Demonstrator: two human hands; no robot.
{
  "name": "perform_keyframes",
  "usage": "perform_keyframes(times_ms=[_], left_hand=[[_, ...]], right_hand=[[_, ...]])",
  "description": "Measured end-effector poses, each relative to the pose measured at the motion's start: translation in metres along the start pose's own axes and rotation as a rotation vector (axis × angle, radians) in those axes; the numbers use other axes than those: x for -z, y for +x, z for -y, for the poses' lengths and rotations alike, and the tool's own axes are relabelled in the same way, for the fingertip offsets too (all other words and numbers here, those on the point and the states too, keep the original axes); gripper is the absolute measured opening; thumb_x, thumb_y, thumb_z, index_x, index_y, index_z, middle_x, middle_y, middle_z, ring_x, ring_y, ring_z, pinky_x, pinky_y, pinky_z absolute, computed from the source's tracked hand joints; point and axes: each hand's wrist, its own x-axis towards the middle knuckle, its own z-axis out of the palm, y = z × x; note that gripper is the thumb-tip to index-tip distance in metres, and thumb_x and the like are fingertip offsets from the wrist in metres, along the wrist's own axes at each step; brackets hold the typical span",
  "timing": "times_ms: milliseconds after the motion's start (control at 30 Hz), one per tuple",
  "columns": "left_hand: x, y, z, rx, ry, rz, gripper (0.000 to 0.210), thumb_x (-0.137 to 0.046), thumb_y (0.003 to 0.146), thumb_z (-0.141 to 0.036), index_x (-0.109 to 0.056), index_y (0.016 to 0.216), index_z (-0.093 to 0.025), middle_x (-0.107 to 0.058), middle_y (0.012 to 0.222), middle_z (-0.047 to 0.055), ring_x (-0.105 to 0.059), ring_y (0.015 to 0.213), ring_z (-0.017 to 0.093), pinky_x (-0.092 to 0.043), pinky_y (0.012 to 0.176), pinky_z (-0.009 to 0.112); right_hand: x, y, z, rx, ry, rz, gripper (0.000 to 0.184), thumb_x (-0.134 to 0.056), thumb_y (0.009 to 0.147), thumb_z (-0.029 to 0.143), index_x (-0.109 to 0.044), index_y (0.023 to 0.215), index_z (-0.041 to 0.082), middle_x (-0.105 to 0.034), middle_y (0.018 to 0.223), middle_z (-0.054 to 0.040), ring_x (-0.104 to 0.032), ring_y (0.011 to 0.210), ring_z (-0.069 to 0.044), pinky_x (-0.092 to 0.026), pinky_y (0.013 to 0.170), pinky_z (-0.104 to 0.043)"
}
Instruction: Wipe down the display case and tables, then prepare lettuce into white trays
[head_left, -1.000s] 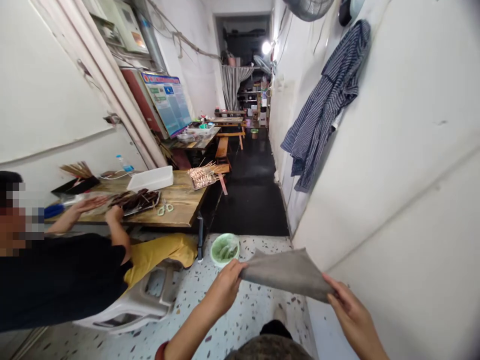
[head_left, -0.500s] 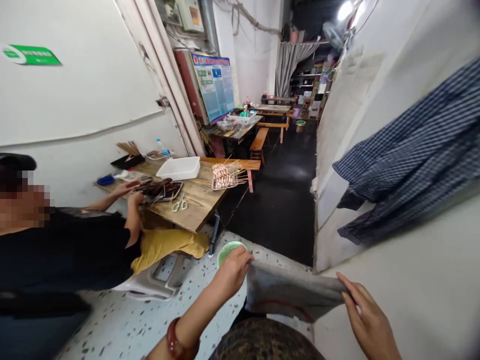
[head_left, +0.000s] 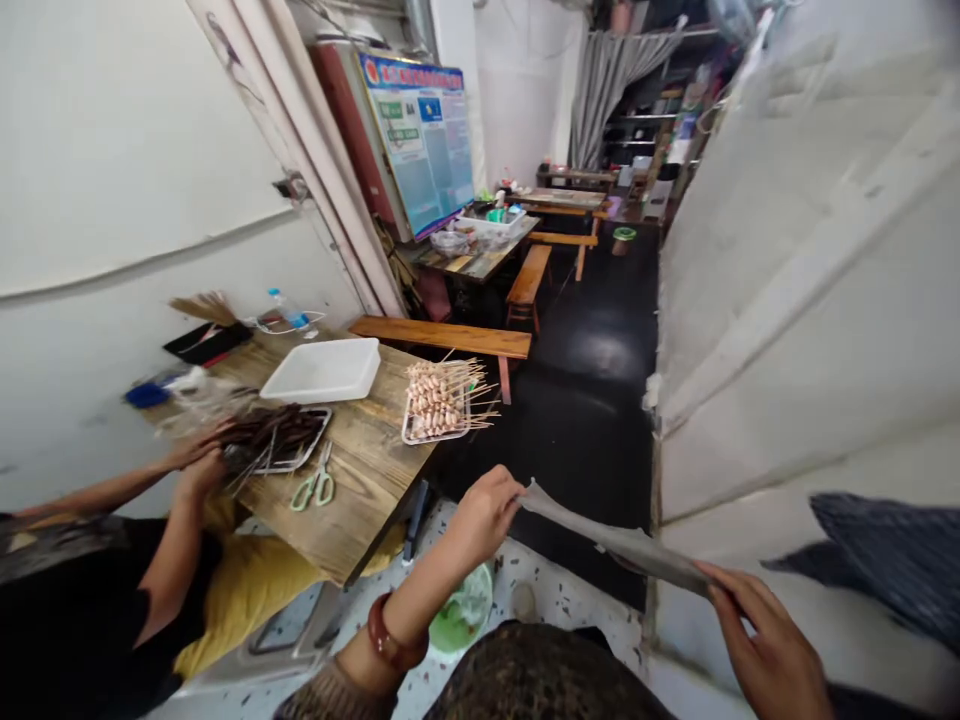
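Grey cloth (head_left: pixel 626 544) is held stretched out above the floor (head_left: pixel 592 450), long axis running from left hand (head_left: pixel 486 512) to right hand (head_left: pixel 769 640); one end is pinched by each, neither hand nearer.

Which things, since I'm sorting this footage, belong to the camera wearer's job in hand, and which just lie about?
Job in hand: gray cloth, held between left hand and right hand.

Apparently lying about: green-handled scissors, white plastic tub, wooden bench, plastic bottle.
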Motion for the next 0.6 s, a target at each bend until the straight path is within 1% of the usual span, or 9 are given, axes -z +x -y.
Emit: perform_keyframes(times_ms=[100,167,267,333,400,467,533,600], left_hand=[[0.006,0.019,0.018,0.080,0.031,-0.048,0.021,-0.050,0.082,-0.005,-0.065,0.089,-0.018,-0.056,0.086,0.005,-0.055,0.081,0.017,-0.045,0.072,0.028],[0.007,0.028,0.026,0.151,0.064,-0.095,0.023,-0.051,0.079,-0.003,-0.066,0.088,-0.018,-0.057,0.086,0.005,-0.056,0.082,0.017,-0.045,0.073,0.029],[0.006,0.043,0.030,0.271,0.061,-0.208,0.024,-0.051,0.078,-0.002,-0.066,0.086,-0.018,-0.059,0.091,0.007,-0.057,0.087,0.018,-0.047,0.077,0.030],[0.004,0.058,0.028,0.340,0.003,-0.289,0.021,-0.051,0.078,-0.004,-0.065,0.085,-0.018,-0.061,0.098,0.007,-0.058,0.093,0.018,-0.047,0.082,0.030],[0.001,0.078,0.023,0.418,-0.078,-0.363,0.019,-0.051,0.081,-0.006,-0.064,0.085,-0.019,-0.064,0.103,0.007,-0.060,0.097,0.018,-0.047,0.087,0.031],[-0.004,0.104,0.017,0.515,-0.158,-0.414,0.017,-0.050,0.084,-0.011,-0.064,0.088,-0.018,-0.068,0.100,0.006,-0.062,0.095,0.018,-0.047,0.086,0.030],[-0.009,0.133,0.012,0.595,-0.210,-0.428,0.016,-0.050,0.086,-0.016,-0.065,0.090,-0.018,-0.070,0.091,0.004,-0.064,0.086,0.017,-0.048,0.080,0.028],[-0.015,0.163,0.007,0.634,-0.217,-0.414,0.016,-0.051,0.087,-0.021,-0.066,0.088,-0.018,-0.069,0.082,0.002,-0.062,0.077,0.016,-0.046,0.071,0.026]], right_hand=[[-0.018,0.055,-0.013,0.047,0.071,0.008,0.036,-0.045,0.092,0.049,-0.067,0.107,0.025,-0.068,0.111,-0.0061,-0.064,0.101,-0.024,-0.053,0.079,-0.035],[-0.035,0.097,-0.027,0.074,0.118,0.043,0.039,-0.047,0.089,0.052,-0.069,0.104,0.024,-0.068,0.112,-0.0075,-0.064,0.103,-0.026,-0.054,0.073,-0.035],[-0.061,0.167,-0.042,0.102,0.203,0.156,0.041,-0.049,0.086,0.056,-0.070,0.103,0.025,-0.069,0.116,-0.0060,-0.066,0.102,-0.027,-0.054,0.061,-0.031],[-0.074,0.213,-0.049,0.116,0.239,0.244,0.043,-0.049,0.085,0.056,-0.068,0.108,0.026,-0.071,0.115,-0.0042,-0.068,0.099,-0.026,-0.054,0.060,-0.030],[-0.081,0.256,-0.055,0.139,0.260,0.336,0.043,-0.048,0.085,0.056,-0.066,0.113,0.028,-0.072,0.114,-0.0034,-0.068,0.098,-0.026,-0.054,0.062,-0.031],[-0.084,0.296,-0.067,0.175,0.295,0.418,0.042,-0.048,0.086,0.055,-0.065,0.113,0.028,-0.073,0.112,-0.0036,-0.069,0.096,-0.027,-0.053,0.063,-0.032],[-0.084,0.333,-0.087,0.194,0.323,0.449,0.041,-0.048,0.086,0.055,-0.065,0.112,0.028,-0.073,0.109,-0.0046,-0.069,0.096,-0.028,-0.053,0.065,-0.034],[-0.083,0.367,-0.109,0.201,0.329,0.439,0.042,-0.049,0.084,0.056,-0.066,0.108,0.026,-0.074,0.103,-0.0059,-0.070,0.093,-0.029,-0.053,0.066,-0.035]])
